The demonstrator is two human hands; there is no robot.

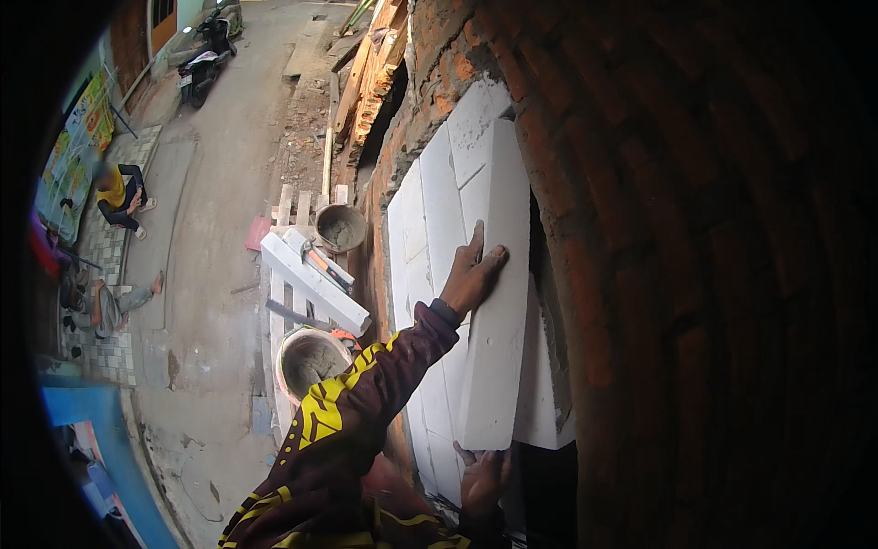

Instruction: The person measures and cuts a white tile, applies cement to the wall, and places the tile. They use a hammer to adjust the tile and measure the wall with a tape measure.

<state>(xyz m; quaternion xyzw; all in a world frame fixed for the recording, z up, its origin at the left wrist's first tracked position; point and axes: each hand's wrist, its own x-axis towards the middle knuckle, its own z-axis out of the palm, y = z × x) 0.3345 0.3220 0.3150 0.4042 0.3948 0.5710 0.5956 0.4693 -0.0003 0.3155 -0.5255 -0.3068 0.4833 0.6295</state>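
A long white lightweight concrete block (505, 320) lies along the edge of a wall of similar white blocks (416, 224). My left hand (471, 274) presses against its side, thumb and fingers spread, and holds it about midway. At the block's near end my right hand (483, 478) grips the lower edge from below, its fingers curled and partly hidden. Behind the held block, to the right, part of another white piece (541, 403) shows. Grey mortar joints and patches run along the far end of the white wall.
A dark brick wall (658, 274) rises close on the right. To the left, a pallet (285, 212) carries a loose white block (315, 284), a hammer (322, 265) and a mortar bucket (340, 227). Another mortar bucket (311, 361) stands nearer. Two people sit across the lane; a motorbike (206, 64) is parked beyond.
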